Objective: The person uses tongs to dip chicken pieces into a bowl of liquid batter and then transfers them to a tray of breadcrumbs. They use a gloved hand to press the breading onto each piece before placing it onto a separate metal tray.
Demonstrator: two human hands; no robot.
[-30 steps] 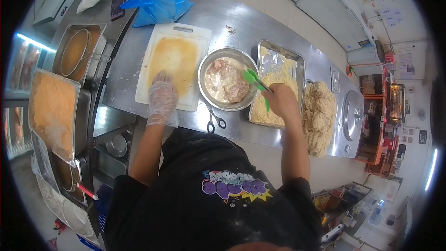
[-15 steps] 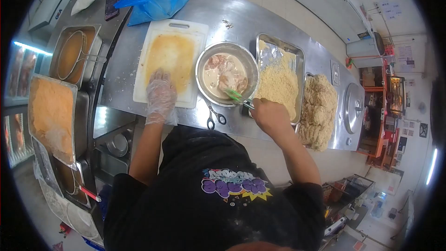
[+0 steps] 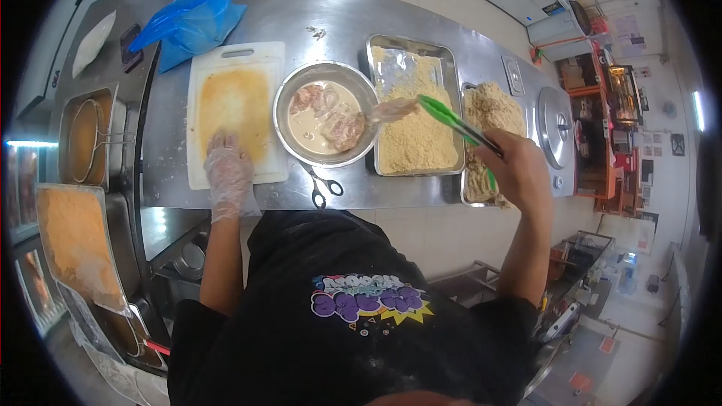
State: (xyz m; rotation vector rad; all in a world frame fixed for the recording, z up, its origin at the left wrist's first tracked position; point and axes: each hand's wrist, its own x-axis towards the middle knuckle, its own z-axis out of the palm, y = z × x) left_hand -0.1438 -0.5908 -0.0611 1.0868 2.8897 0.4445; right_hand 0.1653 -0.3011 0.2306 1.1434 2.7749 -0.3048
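My right hand (image 3: 520,169) grips green-tipped tongs (image 3: 450,117), whose tips are closed on a pale, wet piece of raw meat (image 3: 396,110). That piece hangs between the steel bowl (image 3: 281,137) and the metal tray (image 3: 370,49) of yellowish crumbs (image 3: 417,143). More raw meat (image 3: 342,131) lies in a milky liquid inside the bowl. In a clear plastic glove, my left hand (image 3: 229,173) rests flat, fingers extended, on the near part of the stained white cutting board (image 3: 275,56). Scissors (image 3: 328,187) lie just in front of the bowl.
Right of the crumbs stands a tray heaped with coated pieces (image 3: 492,109), then a round lid (image 3: 555,128). A blue plastic bag (image 3: 192,26) sits at the back left. Along the left are a sieve (image 3: 84,139) and a tray of orange powder (image 3: 79,237).
The tongs have risen out of the bowl and swung right with a piece of meat. My right hand moved right; my left stays on the board. The camera view has shifted.
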